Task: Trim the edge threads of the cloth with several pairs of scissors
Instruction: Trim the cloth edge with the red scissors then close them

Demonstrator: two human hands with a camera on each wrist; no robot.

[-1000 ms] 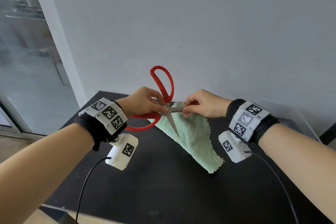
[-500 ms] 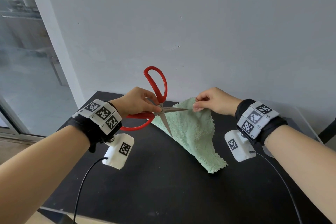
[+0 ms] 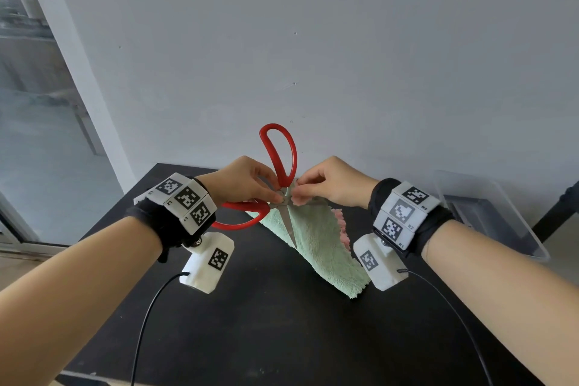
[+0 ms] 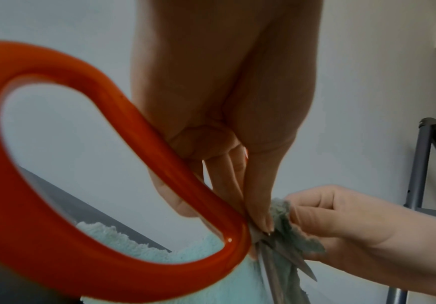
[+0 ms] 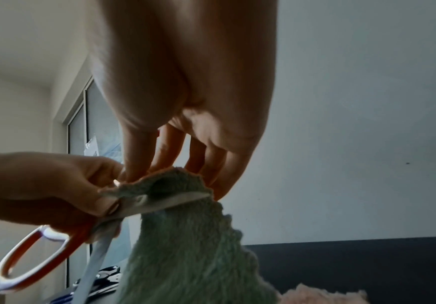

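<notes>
My left hand [image 3: 275,194] grips the red-handled scissors [image 3: 279,153] close to the pivot, not through the loops. The handles are spread wide, one loop upright, the other [image 4: 102,181] pointing back toward my wrist. One blade [image 3: 289,226] points down in front of the green cloth [image 3: 322,247]; the other blade [image 5: 164,203] lies along the cloth's top edge [image 5: 183,181]. My right hand [image 3: 297,194] pinches that top edge right beside the pivot, fingertips [image 5: 133,174] almost touching the left hand. The cloth [image 4: 211,277] hangs down to the black table [image 3: 250,338].
A pink cloth [image 3: 341,226] lies on the table behind the green one. A clear plastic bin [image 3: 488,213] stands at the table's right end. More scissors [image 5: 105,275] lie on the table to the left. A grey wall is behind, a window at left.
Half a second ago my right hand held the cloth farther right, away from the scissors. It has come back beside the pivot, and the upper handle now stands more upright.
</notes>
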